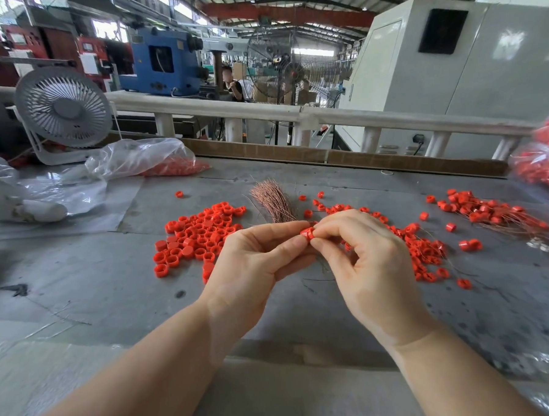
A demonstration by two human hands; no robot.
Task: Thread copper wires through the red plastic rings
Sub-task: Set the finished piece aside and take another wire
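Note:
My left hand [253, 256] and my right hand [361, 254] meet above the table's middle, both pinching one red plastic ring [307, 233] between thumbs and forefingers. Thin wire ends hang below my fingers. A bundle of copper wires [273, 201] lies just beyond my hands. A pile of loose red rings [195, 237] sits to the left. Rings with wires through them [428, 254] lie to the right, with another such heap [489, 212] farther right.
A grey table [111, 280] carries a white desk fan [64, 107] at the back left, a clear plastic bag holding red rings [156, 160], and another bag of rings [547, 168] at the right edge. A cardboard strip [359, 158] borders the far side.

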